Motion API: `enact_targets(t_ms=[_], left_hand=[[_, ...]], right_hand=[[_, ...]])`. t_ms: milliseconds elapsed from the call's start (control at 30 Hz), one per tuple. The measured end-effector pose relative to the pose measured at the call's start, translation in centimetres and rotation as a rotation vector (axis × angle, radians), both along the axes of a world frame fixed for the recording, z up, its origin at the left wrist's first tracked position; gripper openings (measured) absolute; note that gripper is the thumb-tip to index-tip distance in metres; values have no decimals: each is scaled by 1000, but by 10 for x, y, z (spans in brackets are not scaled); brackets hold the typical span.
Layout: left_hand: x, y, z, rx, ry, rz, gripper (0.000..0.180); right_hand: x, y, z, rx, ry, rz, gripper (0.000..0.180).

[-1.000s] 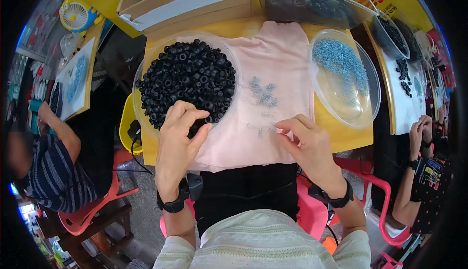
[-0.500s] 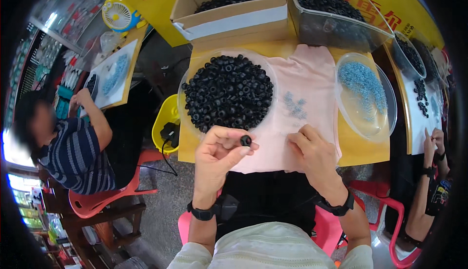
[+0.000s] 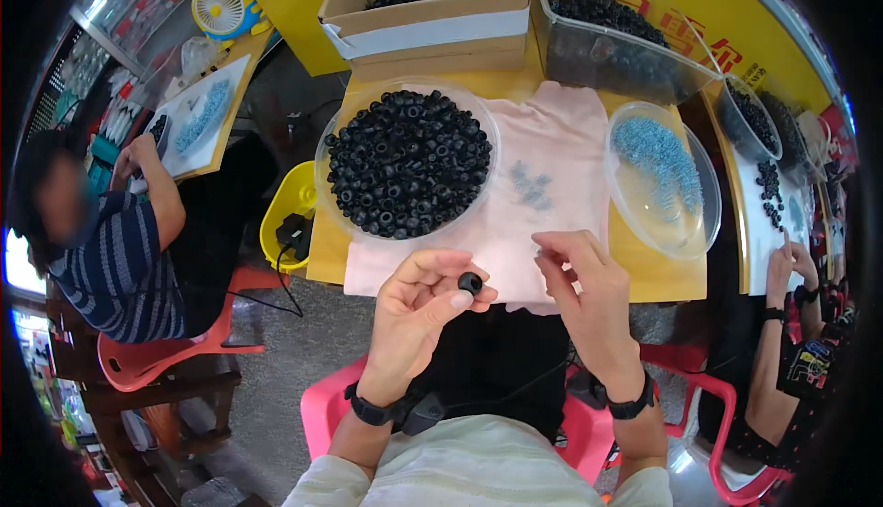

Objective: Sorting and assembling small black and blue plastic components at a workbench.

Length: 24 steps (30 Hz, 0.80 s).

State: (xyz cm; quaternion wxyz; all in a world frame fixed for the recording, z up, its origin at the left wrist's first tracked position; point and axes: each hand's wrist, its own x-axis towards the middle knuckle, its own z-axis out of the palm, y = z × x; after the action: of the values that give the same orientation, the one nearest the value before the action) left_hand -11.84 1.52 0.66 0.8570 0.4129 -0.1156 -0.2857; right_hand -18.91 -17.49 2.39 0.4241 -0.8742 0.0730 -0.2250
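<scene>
My left hand [image 3: 421, 309] pinches a small round black plastic part [image 3: 470, 282] with a hole in it between thumb and fingertips, just off the table's front edge. To its right, my right hand [image 3: 589, 291] has its thumb and fingertips drawn together. A tiny piece may be at those tips, too small to make out. Beyond my hands lies a pink cloth [image 3: 552, 139], with a loose scatter of tiny light-blue pieces [image 3: 530, 185] on it. A round clear tray heaped with black parts [image 3: 409, 162] sits to the left on the cloth.
At right, a clear plastic tray [image 3: 658, 231] holds more light-blue pieces [image 3: 658, 153]. A cardboard box [image 3: 432, 34] and a clear bin [image 3: 625, 56] of black parts stand behind. Two people [image 3: 120, 240] work at side tables, left and right. A yellow bucket [image 3: 280, 204] stands left.
My right hand has come back from near the blue pieces toward my body. The black part has turned in my left hand's fingers. The whole view has shifted slightly.
</scene>
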Motion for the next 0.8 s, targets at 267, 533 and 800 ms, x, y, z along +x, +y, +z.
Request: enact_targets(t_ms=[267, 533, 800], left_hand=[[-13, -12, 0, -24, -163, -13, 26], [-21, -14, 4, -1, 4, -4, 24], [-24, -10, -5, -84, 36, -76, 22]], right_hand=[[-23, -18, 32, 363, -8, -40, 16], [-17, -38, 70, 496, -142, -157, 14], [-18, 12, 30, 629, -50, 258, 16]])
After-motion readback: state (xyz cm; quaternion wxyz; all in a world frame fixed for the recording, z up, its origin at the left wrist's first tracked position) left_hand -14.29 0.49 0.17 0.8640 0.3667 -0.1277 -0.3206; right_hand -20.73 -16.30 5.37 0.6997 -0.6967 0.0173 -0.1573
